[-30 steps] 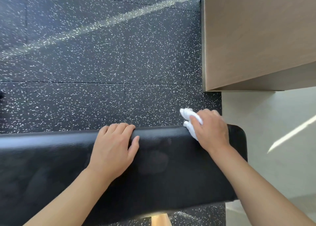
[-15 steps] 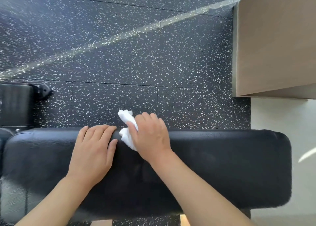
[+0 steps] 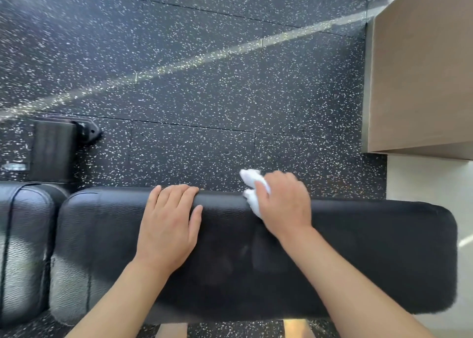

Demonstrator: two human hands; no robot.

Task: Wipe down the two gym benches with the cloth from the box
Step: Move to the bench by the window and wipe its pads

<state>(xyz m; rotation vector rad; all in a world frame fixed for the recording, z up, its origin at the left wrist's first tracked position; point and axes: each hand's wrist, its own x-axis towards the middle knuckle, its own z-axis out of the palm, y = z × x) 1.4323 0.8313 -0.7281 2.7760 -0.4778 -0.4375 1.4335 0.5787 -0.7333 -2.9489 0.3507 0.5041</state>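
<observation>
A black padded gym bench (image 3: 371, 256) lies across the lower part of the head view. My right hand (image 3: 284, 202) grips a crumpled white cloth (image 3: 252, 192) and presses it on the bench's far edge, right of the middle. My left hand (image 3: 170, 222) lies flat on the pad with straight fingers over the far edge, a short way left of the cloth. A second black pad section (image 3: 23, 248) adjoins the bench at the far left. No box is in view.
Black speckled rubber floor (image 3: 192, 94) lies beyond the bench. A wooden cabinet (image 3: 422, 69) stands at the upper right, with a pale floor (image 3: 430, 181) below it. A black bench foot with a wheel (image 3: 61, 148) is at the left.
My right hand slid the cloth left along the far edge, up against my left hand, then back right, away from it. My left hand has stayed flat on the pad.
</observation>
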